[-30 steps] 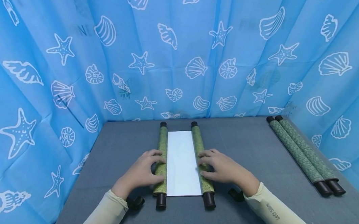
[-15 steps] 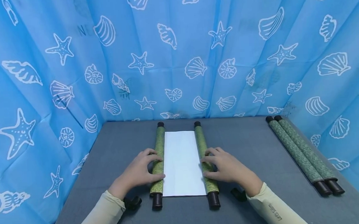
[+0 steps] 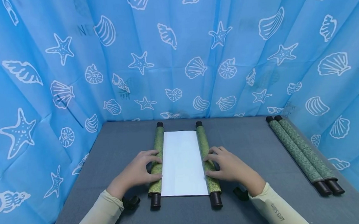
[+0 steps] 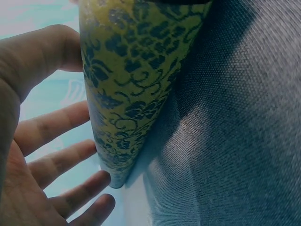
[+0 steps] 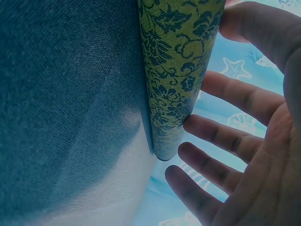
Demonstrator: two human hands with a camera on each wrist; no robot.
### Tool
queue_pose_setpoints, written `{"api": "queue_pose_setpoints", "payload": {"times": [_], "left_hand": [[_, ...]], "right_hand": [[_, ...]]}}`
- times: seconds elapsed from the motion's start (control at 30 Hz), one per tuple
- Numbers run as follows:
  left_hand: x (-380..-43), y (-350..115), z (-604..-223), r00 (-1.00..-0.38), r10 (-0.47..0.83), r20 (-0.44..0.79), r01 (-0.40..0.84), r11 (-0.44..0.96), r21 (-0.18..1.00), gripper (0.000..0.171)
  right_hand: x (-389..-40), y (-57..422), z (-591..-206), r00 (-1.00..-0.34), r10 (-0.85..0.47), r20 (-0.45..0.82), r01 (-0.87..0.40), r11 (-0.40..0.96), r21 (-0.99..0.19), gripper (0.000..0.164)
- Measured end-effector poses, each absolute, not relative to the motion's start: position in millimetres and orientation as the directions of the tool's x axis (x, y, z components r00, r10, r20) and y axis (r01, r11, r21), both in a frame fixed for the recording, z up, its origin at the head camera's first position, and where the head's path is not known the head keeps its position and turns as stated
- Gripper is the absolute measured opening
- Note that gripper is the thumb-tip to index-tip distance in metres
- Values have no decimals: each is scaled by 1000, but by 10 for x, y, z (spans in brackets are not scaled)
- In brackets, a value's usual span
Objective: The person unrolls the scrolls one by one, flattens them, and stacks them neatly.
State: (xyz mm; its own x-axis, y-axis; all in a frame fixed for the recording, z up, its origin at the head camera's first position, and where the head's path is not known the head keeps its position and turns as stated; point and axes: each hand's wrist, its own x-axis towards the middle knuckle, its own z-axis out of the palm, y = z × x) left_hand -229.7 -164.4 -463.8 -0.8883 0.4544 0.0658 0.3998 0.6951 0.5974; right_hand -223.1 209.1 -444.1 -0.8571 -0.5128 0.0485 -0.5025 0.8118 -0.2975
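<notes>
A hanging scroll (image 3: 183,162) with white paper lies partly unrolled on the grey cloth. Its yellow-green patterned left roll (image 3: 158,143) and right roll (image 3: 202,141) have dark end knobs. My left hand (image 3: 137,173) reaches over the left roll, thumb and fingertips touching it. Likewise my right hand (image 3: 231,166) touches the right roll with thumb and some fingertips. In the left wrist view the fingers (image 4: 61,162) are spread and fairly straight against the floral roll (image 4: 127,89). The right wrist view has similarly spread fingers (image 5: 221,136) beside the other roll (image 5: 178,66).
Two rolled green scrolls (image 3: 294,146) (image 3: 306,146) lie side by side along the table's right edge. A blue curtain (image 3: 176,58) with white shell and starfish prints encloses the back and sides of the grey table (image 3: 248,139).
The two rolls have moved apart, the left one leftward and the right one rightward, with my hands on them. A wider strip of white paper shows between them.
</notes>
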Motion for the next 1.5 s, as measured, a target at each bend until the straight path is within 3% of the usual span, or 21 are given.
{"api": "queue_pose_setpoints", "payload": {"times": [0.67, 1.27, 1.5], "left_hand": [[-2299, -1791, -4603, -884, 465, 43, 388, 680, 622, 36], [-2300, -1889, -4606, -905, 423, 43, 360, 707, 609, 38], [-2296, -1909, -4611, -882, 468, 50, 392, 672, 628, 41]], "right_hand": [[-2254, 2206, -4431, -854, -520, -24, -479, 803, -354, 41], [-2250, 2323, -4435, -870, -490, 48, -478, 818, -319, 37], [-2233, 2315, -4455, -850, -523, 61, -511, 792, -334, 31]]}}
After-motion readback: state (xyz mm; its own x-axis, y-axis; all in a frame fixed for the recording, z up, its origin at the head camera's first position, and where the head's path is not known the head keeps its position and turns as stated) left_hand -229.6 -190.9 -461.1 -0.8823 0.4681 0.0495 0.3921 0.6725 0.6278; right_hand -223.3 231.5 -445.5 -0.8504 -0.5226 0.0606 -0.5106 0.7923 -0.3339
